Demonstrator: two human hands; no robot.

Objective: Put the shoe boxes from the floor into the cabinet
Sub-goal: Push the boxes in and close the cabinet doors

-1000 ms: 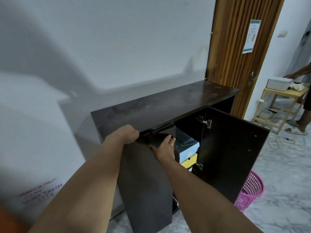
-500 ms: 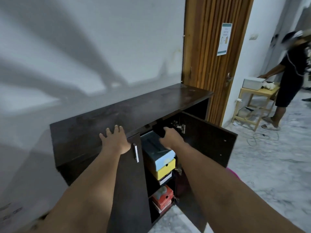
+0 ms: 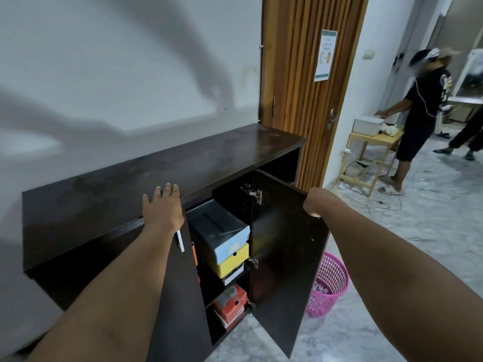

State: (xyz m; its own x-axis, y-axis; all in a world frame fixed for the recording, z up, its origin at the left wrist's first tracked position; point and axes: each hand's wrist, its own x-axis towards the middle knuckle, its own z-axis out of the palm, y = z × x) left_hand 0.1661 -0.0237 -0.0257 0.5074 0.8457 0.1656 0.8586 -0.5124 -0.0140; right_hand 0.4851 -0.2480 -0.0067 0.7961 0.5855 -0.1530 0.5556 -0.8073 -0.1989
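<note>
A dark wooden cabinet [image 3: 162,163] stands against the white wall. Inside, a black-and-blue shoe box [image 3: 218,228] sits on a yellow shoe box [image 3: 232,261], with a red shoe box [image 3: 231,300] on the shelf below. My left hand [image 3: 163,207] lies flat, fingers spread, on the top edge of the left cabinet door [image 3: 180,296]. My right hand [image 3: 315,203] grips the top edge of the right cabinet door [image 3: 285,254], which stands wide open; its fingers are hidden behind the door.
A pink plastic basket [image 3: 329,288] stands on the marble floor behind the right door. A wooden room door [image 3: 300,74] is just right of the cabinet. Further right, a person [image 3: 418,111] stands at a small wooden table [image 3: 371,150]; cables lie on the floor there.
My right hand left the shoe boxes inside and moved right onto the top edge of the right door. My left hand stayed on the left door's top. The view shifted right.
</note>
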